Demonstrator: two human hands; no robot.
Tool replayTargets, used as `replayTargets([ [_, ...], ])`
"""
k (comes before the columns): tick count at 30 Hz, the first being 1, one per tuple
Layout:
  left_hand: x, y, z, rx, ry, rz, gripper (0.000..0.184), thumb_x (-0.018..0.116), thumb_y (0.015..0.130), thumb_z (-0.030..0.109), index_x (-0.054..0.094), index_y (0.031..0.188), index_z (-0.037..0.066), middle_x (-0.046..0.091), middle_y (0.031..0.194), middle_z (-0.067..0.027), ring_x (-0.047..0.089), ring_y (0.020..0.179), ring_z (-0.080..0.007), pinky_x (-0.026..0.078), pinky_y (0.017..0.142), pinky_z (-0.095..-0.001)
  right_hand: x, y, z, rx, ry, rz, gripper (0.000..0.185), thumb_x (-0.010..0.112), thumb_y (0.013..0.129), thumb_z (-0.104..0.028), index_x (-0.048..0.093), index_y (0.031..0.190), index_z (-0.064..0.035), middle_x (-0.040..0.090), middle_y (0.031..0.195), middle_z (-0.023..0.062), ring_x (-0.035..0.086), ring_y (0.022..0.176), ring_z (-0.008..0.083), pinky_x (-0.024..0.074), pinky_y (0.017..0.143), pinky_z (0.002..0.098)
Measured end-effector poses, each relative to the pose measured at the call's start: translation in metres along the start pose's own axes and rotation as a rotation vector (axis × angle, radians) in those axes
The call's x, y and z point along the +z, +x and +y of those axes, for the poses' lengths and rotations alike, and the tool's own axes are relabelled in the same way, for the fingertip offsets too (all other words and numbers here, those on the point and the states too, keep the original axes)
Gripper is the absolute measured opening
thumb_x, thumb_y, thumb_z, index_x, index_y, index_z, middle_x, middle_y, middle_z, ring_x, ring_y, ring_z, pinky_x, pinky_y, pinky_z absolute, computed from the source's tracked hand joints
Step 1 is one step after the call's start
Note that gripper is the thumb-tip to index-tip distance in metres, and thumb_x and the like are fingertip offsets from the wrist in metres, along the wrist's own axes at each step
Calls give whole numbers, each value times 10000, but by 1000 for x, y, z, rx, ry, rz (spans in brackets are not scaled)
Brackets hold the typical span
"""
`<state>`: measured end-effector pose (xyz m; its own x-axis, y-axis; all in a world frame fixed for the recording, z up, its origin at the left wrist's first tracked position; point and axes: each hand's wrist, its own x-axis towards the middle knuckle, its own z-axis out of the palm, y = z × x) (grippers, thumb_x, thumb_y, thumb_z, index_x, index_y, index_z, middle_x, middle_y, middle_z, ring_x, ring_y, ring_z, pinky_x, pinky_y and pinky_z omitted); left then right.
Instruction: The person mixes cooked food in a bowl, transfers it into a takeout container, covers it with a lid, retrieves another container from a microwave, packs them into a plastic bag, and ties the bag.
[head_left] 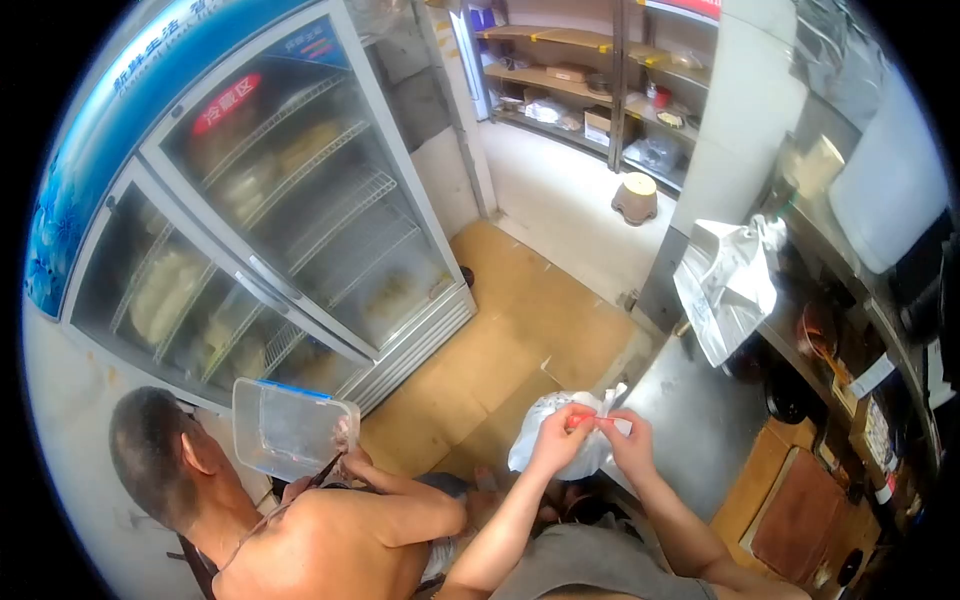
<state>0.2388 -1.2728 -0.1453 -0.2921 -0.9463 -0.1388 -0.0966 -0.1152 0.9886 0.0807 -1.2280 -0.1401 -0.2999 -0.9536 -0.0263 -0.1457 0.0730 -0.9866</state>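
Just beyond my body, a white plastic bag (pixel 543 424) hangs below my two hands at the edge of the metal counter. My left hand (pixel 563 437) is closed at the bag's gathered top, where a small red strip shows between the fingers. Close beside it on the right, my right hand (pixel 628 440) pinches the other side of the bag's top. The bag's contents are hidden.
At the left, a co-worker holds a clear plastic tub (pixel 290 432) before a glass-door fridge (pixel 330 210). A metal counter (pixel 690 420) with a brown board (pixel 803 515) lies right. A stool (pixel 635 200) and shelves (pixel 560 82) stand behind; a silvery bag (pixel 735 285) is upper right.
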Motion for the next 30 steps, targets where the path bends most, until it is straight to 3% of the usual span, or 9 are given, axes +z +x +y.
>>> replayTargets([
  [5,-7,45,-4,-55,-383,-25,208,678,957,145,651,1144,58,725,992,-23,643,844,-92,488,706,-245,10,44,-19,-131,-64,24,161,779,835,-121,707,886,13,707,835,76,615,799,127,492,733,282],
  [7,-2,61,9,-185,-462,1,271,709,944,156,626,1189,78,669,876,25,584,748,-53,433,626,-209,6,60,-18,-214,-105,38,160,779,831,-124,705,877,9,706,829,93,631,791,151,494,729,291],
  [12,17,108,11,-379,-498,-107,321,678,932,102,555,1228,115,585,791,41,486,636,-46,345,508,-204,-13,87,-24,-338,-232,159,134,772,811,-121,707,862,-15,694,836,147,677,774,293,513,691,367],
  [16,32,143,19,-366,-333,-211,333,640,927,50,548,1241,111,571,777,42,475,607,-47,335,477,-210,-30,107,-27,-435,-285,185,121,767,817,-117,708,857,-19,689,835,144,668,776,323,519,699,389],
  [19,36,158,12,-368,-335,-260,252,621,942,66,591,1191,94,591,790,27,505,637,-57,371,507,-213,-38,117,-32,-403,-312,171,112,766,812,-112,704,848,-25,675,828,142,655,786,343,517,699,408],
  [21,35,172,5,-405,-256,-277,145,598,966,109,648,1093,62,640,838,-4,569,706,-90,439,590,-234,-40,132,-34,-554,-380,193,91,764,785,-92,698,824,-43,662,816,124,636,788,330,511,703,406],
  [25,21,208,-6,-373,-406,-474,173,585,994,170,676,1024,25,680,896,-32,620,800,-115,490,713,-266,-36,163,-25,-524,-539,207,88,747,781,-125,713,847,-77,643,851,86,617,840,309,515,742,398],
  [27,10,236,-15,-154,-104,-572,218,591,1004,196,675,1037,-2,695,924,-43,643,864,-124,508,801,-288,-23,180,-30,-514,-587,244,98,769,737,-74,691,793,-89,643,892,72,594,861,302,501,718,383],
  [30,-11,277,-13,-164,-133,-645,273,597,1021,239,686,1066,-15,699,930,-36,646,884,-114,509,834,-274,4,217,-34,-446,-599,323,108,774,737,-78,687,800,-85,626,917,71,592,932,295,511,759,379],
])
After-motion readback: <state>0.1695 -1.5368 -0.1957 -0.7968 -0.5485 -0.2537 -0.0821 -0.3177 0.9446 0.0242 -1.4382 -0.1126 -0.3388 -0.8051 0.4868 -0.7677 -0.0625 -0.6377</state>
